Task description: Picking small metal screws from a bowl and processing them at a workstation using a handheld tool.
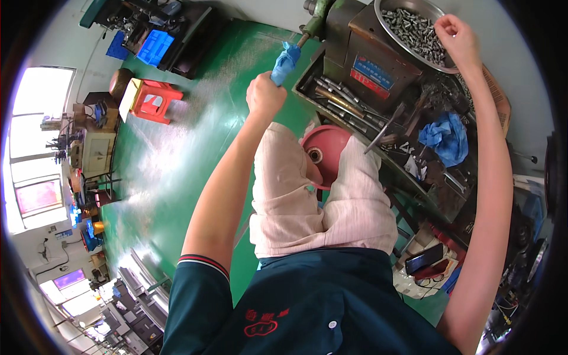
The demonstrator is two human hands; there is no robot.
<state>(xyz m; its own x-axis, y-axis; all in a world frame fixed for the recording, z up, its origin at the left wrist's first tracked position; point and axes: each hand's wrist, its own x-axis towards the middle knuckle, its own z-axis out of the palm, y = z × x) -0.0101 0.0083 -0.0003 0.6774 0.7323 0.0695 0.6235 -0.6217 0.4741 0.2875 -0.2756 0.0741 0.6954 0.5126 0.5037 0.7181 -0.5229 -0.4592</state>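
My left hand (265, 94) is wrapped round the end of a lever handle (287, 61) bound in blue cloth. The lever runs up to a green machine (320, 19). At the upper right, my right hand (460, 44) is over the rim of a round metal bowl (393, 42), its fingers curled into a pinch. Whatever the fingertips hold, if anything, is too small to make out. Many small grey metal parts (411, 32) fill the bowl. Below it stands the machine's dark box-shaped body (378, 65).
An oily metal tray (408, 177) beside my right leg holds rods (340, 97), tools and a crumpled blue cloth (445, 139). A red basin (328, 145) sits between my knees. A phone (423, 258) lies at the lower right. A red stool (157, 100) stands on the green floor.
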